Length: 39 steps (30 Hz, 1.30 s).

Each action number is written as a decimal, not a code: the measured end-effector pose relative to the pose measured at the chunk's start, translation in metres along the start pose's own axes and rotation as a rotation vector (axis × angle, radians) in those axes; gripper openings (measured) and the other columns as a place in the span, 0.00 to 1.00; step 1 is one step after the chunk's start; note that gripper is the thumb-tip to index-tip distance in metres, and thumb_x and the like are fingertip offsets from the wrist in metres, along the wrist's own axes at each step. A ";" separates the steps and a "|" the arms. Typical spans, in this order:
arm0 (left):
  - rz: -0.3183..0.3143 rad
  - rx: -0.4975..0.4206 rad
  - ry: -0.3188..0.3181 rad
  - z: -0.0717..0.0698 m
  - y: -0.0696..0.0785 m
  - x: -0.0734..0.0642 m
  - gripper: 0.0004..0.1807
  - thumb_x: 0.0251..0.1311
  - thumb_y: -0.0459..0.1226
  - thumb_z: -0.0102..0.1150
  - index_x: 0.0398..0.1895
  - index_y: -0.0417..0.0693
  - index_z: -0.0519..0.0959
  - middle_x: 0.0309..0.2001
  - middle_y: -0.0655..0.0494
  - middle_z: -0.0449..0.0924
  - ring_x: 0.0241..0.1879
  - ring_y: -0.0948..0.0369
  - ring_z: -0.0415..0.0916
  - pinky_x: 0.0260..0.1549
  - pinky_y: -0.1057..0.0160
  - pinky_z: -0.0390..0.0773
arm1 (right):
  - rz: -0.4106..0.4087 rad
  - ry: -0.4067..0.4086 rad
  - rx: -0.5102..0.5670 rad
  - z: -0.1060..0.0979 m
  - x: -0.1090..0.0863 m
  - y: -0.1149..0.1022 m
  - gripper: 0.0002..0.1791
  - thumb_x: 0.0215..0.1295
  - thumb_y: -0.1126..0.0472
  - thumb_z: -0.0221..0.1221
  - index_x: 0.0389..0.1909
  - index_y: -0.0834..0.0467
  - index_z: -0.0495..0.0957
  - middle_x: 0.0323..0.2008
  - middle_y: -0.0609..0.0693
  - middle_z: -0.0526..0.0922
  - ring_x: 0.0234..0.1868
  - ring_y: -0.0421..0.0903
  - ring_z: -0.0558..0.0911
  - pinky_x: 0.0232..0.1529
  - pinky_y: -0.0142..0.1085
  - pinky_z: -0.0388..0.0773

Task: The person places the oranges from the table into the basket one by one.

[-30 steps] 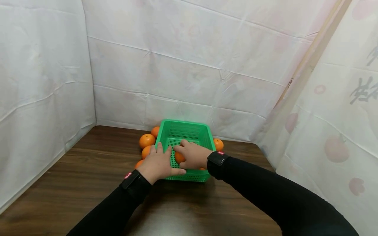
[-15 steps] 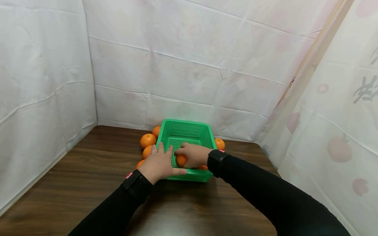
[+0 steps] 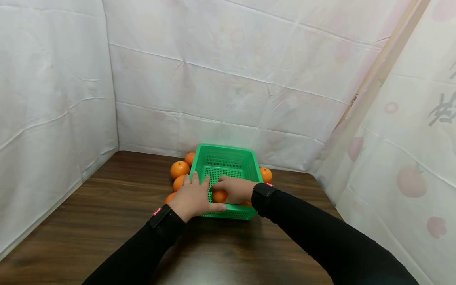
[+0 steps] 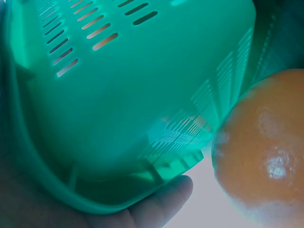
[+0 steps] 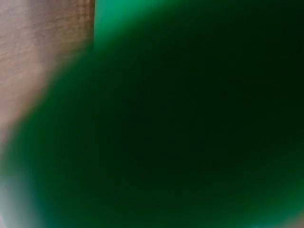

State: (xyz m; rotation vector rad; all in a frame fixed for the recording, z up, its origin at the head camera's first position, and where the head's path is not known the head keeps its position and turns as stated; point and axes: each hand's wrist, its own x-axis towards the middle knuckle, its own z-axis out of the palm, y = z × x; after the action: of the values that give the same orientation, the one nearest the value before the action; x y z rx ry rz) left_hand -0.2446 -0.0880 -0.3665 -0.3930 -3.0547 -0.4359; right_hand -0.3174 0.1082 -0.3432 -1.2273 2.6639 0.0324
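Observation:
A green plastic basket point(image 3: 228, 148) with slotted walls stands on the table. My left hand point(image 3: 190, 199) rests on its near-left corner, fingers straight and spread. In the left wrist view, a fingertip point(image 4: 175, 192) touches the basket's rim point(image 4: 102, 208), and a large orange point(image 4: 266, 147) shows close beside it. My right hand point(image 3: 236, 189) reaches inside the basket, its fingers curled round an orange point(image 3: 219, 195) low near the front wall. Part of another orange point(image 3: 246, 203) peeks out beneath that wrist. Dark green blur fills most of the right wrist view, hiding the fingers there.
Several oranges point(image 3: 179, 170) line the basket's left side on the brown wooden table point(image 3: 117, 206). One more orange point(image 3: 265, 174) sits to its right. White sheeting point(image 3: 221, 79) hangs behind and on both sides.
Inside the basket, my right hand has shifted slightly right and lower with the orange, its fingers tucked further down. My left hand has stayed on the corner.

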 end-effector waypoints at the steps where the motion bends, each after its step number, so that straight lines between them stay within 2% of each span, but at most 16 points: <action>1: -0.002 -0.002 -0.001 0.000 0.000 0.000 0.69 0.51 0.83 0.56 0.86 0.48 0.58 0.82 0.24 0.49 0.81 0.26 0.48 0.70 0.29 0.69 | 0.002 0.000 0.010 0.000 0.000 0.000 0.32 0.71 0.46 0.70 0.74 0.42 0.77 0.62 0.48 0.78 0.54 0.43 0.77 0.57 0.35 0.79; 10: 0.017 0.004 0.005 -0.003 0.001 0.002 0.69 0.51 0.83 0.56 0.85 0.47 0.58 0.82 0.24 0.50 0.81 0.27 0.48 0.71 0.30 0.68 | 0.018 -0.059 0.037 0.003 -0.001 0.005 0.28 0.75 0.52 0.66 0.73 0.38 0.77 0.59 0.45 0.80 0.51 0.41 0.74 0.55 0.33 0.77; 17: 0.011 0.006 -0.002 -0.004 0.002 0.002 0.69 0.51 0.83 0.56 0.86 0.48 0.58 0.82 0.24 0.49 0.82 0.27 0.48 0.70 0.29 0.69 | 0.026 -0.072 0.045 0.000 -0.004 0.001 0.27 0.76 0.54 0.65 0.74 0.38 0.77 0.61 0.45 0.80 0.53 0.40 0.75 0.59 0.35 0.77; 24: 0.014 0.003 -0.004 -0.007 0.003 0.002 0.69 0.51 0.83 0.56 0.86 0.48 0.58 0.82 0.24 0.49 0.82 0.27 0.47 0.70 0.29 0.69 | 0.014 -0.057 0.069 -0.001 -0.008 0.002 0.27 0.78 0.53 0.63 0.75 0.37 0.75 0.60 0.44 0.81 0.52 0.40 0.74 0.58 0.33 0.76; 31: 0.022 0.001 0.001 -0.007 0.003 0.002 0.69 0.50 0.84 0.55 0.85 0.47 0.58 0.82 0.24 0.49 0.81 0.26 0.47 0.70 0.29 0.68 | -0.002 -0.008 0.102 0.004 -0.011 0.008 0.29 0.76 0.51 0.66 0.75 0.38 0.75 0.65 0.42 0.82 0.60 0.40 0.77 0.64 0.35 0.77; 36: 0.016 -0.014 -0.013 -0.007 0.001 0.001 0.70 0.50 0.84 0.54 0.86 0.48 0.57 0.82 0.24 0.48 0.82 0.26 0.46 0.70 0.28 0.68 | 0.019 0.008 0.115 0.004 -0.016 0.005 0.29 0.75 0.50 0.66 0.75 0.37 0.75 0.64 0.42 0.82 0.59 0.40 0.78 0.62 0.35 0.79; 39: 0.006 -0.014 -0.017 -0.007 0.000 0.001 0.70 0.50 0.85 0.53 0.86 0.48 0.56 0.83 0.25 0.47 0.81 0.25 0.46 0.67 0.27 0.71 | 0.021 0.023 0.121 0.003 -0.018 0.003 0.29 0.76 0.49 0.65 0.76 0.38 0.74 0.63 0.43 0.82 0.58 0.41 0.79 0.61 0.35 0.79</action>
State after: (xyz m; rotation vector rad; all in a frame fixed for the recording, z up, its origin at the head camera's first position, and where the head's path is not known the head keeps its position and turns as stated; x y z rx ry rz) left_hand -0.2453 -0.0901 -0.3596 -0.4079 -3.0679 -0.4564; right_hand -0.3077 0.1245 -0.3427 -1.1694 2.6544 -0.1376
